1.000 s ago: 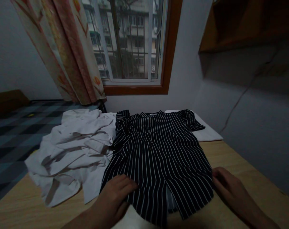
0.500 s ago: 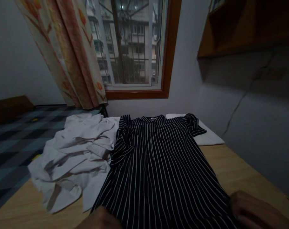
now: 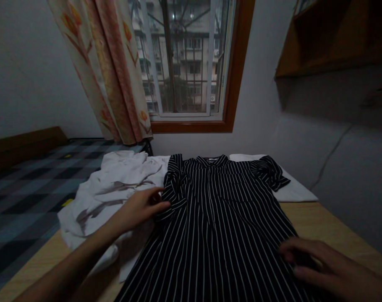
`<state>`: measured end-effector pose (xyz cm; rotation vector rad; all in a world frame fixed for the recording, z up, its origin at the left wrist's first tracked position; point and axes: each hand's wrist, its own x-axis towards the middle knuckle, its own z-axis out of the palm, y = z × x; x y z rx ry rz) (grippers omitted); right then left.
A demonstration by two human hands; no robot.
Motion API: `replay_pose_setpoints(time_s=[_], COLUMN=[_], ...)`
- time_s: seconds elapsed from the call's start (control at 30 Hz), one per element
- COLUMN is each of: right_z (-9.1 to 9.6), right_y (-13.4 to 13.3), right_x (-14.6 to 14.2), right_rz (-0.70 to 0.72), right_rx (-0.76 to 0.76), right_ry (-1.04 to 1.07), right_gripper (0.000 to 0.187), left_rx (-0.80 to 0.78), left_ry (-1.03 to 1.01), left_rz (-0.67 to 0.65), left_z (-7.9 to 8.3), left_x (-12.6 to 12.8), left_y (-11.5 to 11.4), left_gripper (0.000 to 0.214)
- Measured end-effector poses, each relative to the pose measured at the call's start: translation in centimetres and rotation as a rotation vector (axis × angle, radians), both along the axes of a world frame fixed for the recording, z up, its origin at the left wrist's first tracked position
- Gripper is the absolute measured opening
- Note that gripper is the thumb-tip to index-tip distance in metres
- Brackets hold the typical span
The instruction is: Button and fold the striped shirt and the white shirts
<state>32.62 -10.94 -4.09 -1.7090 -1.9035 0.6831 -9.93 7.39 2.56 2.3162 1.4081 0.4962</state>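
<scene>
A dark shirt with thin white stripes (image 3: 222, 218) lies spread flat on the wooden table (image 3: 323, 222), collar toward the window. My left hand (image 3: 140, 207) reaches to the shirt's left sleeve, fingers stretched out and touching the sleeve edge where it meets the white cloth. My right hand (image 3: 320, 264) lies flat on the shirt's lower right side, fingers spread. Neither hand grips anything that I can see.
A crumpled white garment (image 3: 112, 188) lies left of the striped shirt. A folded white cloth (image 3: 291, 191) sits at the table's far right. A checked bed cover (image 3: 24, 184) is on the left, a floral curtain (image 3: 105, 71) and window behind, a wooden shelf (image 3: 332, 42) upper right.
My left hand has moved from the shirt's bottom hem up and away to the left sleeve. The shirt has been pulled flat and longer. My right hand has stayed at the lower right.
</scene>
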Motion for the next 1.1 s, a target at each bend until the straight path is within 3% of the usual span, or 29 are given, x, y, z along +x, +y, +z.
replay_pose_setpoints(time_s=[0.1, 0.17, 0.23, 0.33, 0.4, 0.47, 0.57, 0.7, 0.83, 0.9, 1.0, 1.03, 1.07, 1.1], right_z=[3.2, 4.1, 4.0, 2.4, 1.1, -0.1, -2.0, -4.3, -5.6, -5.8, -5.8, -5.8, -5.8, -5.8], right_y=[5.6, 9.0, 12.2, 17.0, 20.0, 22.3, 24.2, 24.4, 24.7, 25.2, 25.9, 26.0, 26.1, 26.1], right_x=[-3.4, -6.0, -8.5, -11.3, -12.7, -14.0, -15.5, -16.4, -15.8, -15.1, -13.7, -13.4, -13.1, -12.8], right_rz=[0.148, 0.238, 0.271, 0.180, 0.094, 0.072, 0.139, 0.151, -0.028, -0.148, -0.271, -0.301, -0.322, -0.332], right_rx=[-0.012, 0.013, 0.054, 0.124, 0.181, 0.250, 0.306, 0.321, 0.317, 0.286, 0.242, 0.222, 0.199, 0.173], right_ry=[0.021, 0.095, 0.216, 0.380, 0.387, 0.305, 0.177, 0.197, 0.514, 0.820, 1.272, 1.374, 1.441, 1.478], right_gripper=[0.023, 0.020, 0.019, 0.021, 0.027, 0.036, 0.043, 0.036, 0.034, 0.040, 0.046, 0.046, 0.045, 0.045], left_rx=[0.024, 0.077, 0.174, 0.264, 0.293, 0.367, 0.349, 0.189, 0.371, 0.407, 0.202, 0.128, 0.087, 0.078], left_ry=[0.139, 0.272, 0.344, 0.384, 0.413, 0.412, 0.425, 0.478, 0.334, 0.291, 0.239, 0.195, 0.145, 0.103], left_rz=[0.161, 0.185, 0.188, 0.132, 0.068, 0.100, 0.285, 0.371, 0.455, 0.222, -0.439, -0.556, -0.575, -0.512], left_z=[-0.4, -1.2, -2.0, -2.9, -3.2, -3.3, -3.4, -2.6, -0.7, -0.4, -1.2, -1.8, -2.4, -3.0], left_x=[1.1, 2.4, 4.3, 7.6, 9.0, 9.2, 7.3, 5.3, 8.2, 10.7, 13.3, 13.5, 13.5, 13.2], left_y=[5.6, 7.4, 7.3, 5.4, 4.4, 4.4, 6.3, 9.0, 9.0, 8.2, 7.0, 6.8, 6.7, 6.7], left_gripper=[0.046, 0.028, 0.025, 0.028, 0.025, 0.023, 0.029, 0.025, 0.031, 0.029, 0.023, 0.023, 0.023, 0.026])
